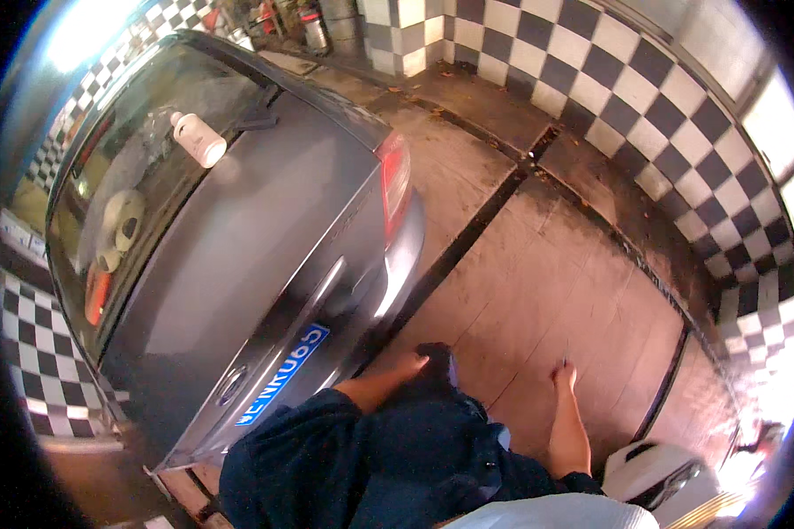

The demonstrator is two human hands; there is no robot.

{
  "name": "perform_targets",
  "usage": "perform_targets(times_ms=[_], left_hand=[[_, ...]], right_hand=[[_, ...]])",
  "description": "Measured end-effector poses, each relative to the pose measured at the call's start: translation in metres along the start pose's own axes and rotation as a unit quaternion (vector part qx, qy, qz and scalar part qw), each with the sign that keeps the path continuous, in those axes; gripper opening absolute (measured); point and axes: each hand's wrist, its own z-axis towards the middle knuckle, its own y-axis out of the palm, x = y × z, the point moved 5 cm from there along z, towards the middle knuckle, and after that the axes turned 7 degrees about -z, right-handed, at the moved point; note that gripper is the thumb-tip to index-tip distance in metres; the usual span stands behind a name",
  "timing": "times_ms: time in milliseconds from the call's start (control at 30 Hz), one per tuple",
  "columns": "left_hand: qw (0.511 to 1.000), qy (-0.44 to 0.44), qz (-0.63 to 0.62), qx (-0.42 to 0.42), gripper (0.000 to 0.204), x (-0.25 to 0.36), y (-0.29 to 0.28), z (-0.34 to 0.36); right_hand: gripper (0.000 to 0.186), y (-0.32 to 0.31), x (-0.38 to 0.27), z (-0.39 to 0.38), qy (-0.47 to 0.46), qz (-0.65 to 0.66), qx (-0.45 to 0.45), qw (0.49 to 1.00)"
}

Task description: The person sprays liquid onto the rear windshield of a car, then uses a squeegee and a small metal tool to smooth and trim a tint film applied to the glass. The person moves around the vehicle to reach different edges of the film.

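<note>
Beside the rear of a dark grey car [265,212], my left hand [409,363] is low in front of my body, next to dark fabric [437,370]. Its fingers are mostly hidden, and I cannot tell whether it holds that fabric. My right hand [566,374] hangs over the paved floor, away from the car. Its fingers look curled, with a tiny dark spot at their tip that I cannot make out. A white bottle [199,139] rests tilted at the lower edge of the car's rear window [150,167].
A red tail light [396,185] and a blue number plate [282,375] mark the car's back. Dark drain channels [468,238] cross the tiled floor [538,291]. Black-and-white checkered walls [609,79] stand beyond. At the lower right is a white object [662,476], partly cut off.
</note>
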Motion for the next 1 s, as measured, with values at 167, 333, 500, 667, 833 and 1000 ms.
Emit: perform_targets(times_ms=[167, 333, 500, 667, 833, 1000], left_hand=[[0.968, 0.158, 0.138, 0.139, 0.040, 0.038, -0.040, 0.157], [0.979, 0.114, 0.063, 0.159, 0.031, 0.165, -0.121, 0.334], [0.995, 0.047, 0.087, -0.011, 0.043, 0.354, -0.223, 0.433], [0.986, 0.112, -0.062, 0.107, 0.043, 0.393, -0.337, 0.568], [0.960, 0.075, -0.080, 0.256, 0.041, 0.308, -0.433, 0.696], [0.953, -0.153, -0.126, 0.229, 0.038, 0.212, -0.505, 0.673]], right_hand=[[0.016, 0.169, -0.271, 0.119, -0.181, -0.079, -0.170, 0.965], [0.009, 0.253, -0.321, 0.221, -0.133, -0.212, -0.243, 0.937], [0.027, 0.129, -0.261, 0.319, 0.005, -0.164, -0.142, 0.976], [0.024, 0.137, -0.349, 0.393, 0.174, -0.174, -0.108, 0.963], [0.022, 0.248, -0.450, 0.530, 0.197, -0.171, -0.141, 0.955], [0.021, 0.399, -0.592, 0.682, 0.138, -0.181, -0.210, 0.951]])
